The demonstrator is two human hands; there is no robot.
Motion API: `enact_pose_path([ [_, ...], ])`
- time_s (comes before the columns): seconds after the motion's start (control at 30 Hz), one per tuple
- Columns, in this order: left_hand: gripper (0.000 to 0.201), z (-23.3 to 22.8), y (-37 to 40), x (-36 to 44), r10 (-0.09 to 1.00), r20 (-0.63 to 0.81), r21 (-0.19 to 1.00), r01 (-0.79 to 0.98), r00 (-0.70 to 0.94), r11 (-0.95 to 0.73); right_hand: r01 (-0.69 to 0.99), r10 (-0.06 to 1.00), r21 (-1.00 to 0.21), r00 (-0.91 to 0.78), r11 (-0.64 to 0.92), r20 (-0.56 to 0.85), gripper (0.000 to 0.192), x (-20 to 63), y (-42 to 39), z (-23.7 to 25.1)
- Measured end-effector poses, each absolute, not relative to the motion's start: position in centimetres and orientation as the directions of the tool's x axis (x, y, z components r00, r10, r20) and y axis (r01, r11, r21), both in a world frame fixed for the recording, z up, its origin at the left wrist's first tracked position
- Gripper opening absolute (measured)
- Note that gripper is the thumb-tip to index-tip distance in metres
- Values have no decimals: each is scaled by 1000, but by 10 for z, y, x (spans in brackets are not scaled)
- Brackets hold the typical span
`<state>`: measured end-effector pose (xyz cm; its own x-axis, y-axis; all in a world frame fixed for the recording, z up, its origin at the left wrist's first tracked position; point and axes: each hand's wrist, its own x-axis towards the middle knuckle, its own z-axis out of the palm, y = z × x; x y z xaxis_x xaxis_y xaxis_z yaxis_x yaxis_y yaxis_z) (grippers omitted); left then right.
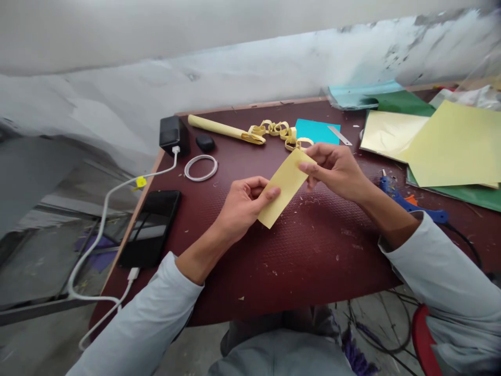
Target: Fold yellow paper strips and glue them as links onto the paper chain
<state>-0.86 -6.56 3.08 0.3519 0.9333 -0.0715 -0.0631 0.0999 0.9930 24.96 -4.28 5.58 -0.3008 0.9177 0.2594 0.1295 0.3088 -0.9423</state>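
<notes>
Head view: yellow paper strip (pixel 284 187) pinched between left hand (pixel 240 206) and right hand (pixel 336 169).

1. Table (pixel 305 250): dark maroon top, fine dimpled texture, pale flecks scattered over it; taken as the landmark.
2. Paper strip (pixel 284 188) above table centre: pale yellow, plain.
3. Paper chain (pixel 279 130) and rolled paper (pixel 219 127), table's far side: same pale yellow.
4. Card (pixel 315 130) beside the chain: turquoise.
5. Sheets (pixel 454 143) at the table's right: pale yellow over dark green.
6. Glue gun (pixel 407 201), right edge: blue, orange trigger.
7. Phone (pixel 151 227), left edge: black; its cable (pixel 102 219) white with a yellow tag.
8. Sleeves (pixel 450 292): light grey.
</notes>
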Motion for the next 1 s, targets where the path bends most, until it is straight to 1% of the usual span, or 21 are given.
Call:
enact_pose_path([
  [0.13,38,32,-69,-6,927,-91,993,-37,363,112,171,904,-947,-381,274,193,46,250,-47,59],
  [0.27,36,32,-72,-4,929,-61,996,-34,365,78,129,877,-964,-456,234,152,42,247,-52,58],
  [0.57,37,37,-86,4,942,-123,973,-151,311,177,129,869,-965,-475,227,140,46,241,-60,64],
  [0.77,40,39,-86,6,934,-172,956,-174,314,235,128,847,-970,-519,207,112,42,243,-57,62],
  [1.0,44,38,-85,8,930,-188,947,-194,316,258,127,838,-977,-540,169,75,39,245,-54,58],
])
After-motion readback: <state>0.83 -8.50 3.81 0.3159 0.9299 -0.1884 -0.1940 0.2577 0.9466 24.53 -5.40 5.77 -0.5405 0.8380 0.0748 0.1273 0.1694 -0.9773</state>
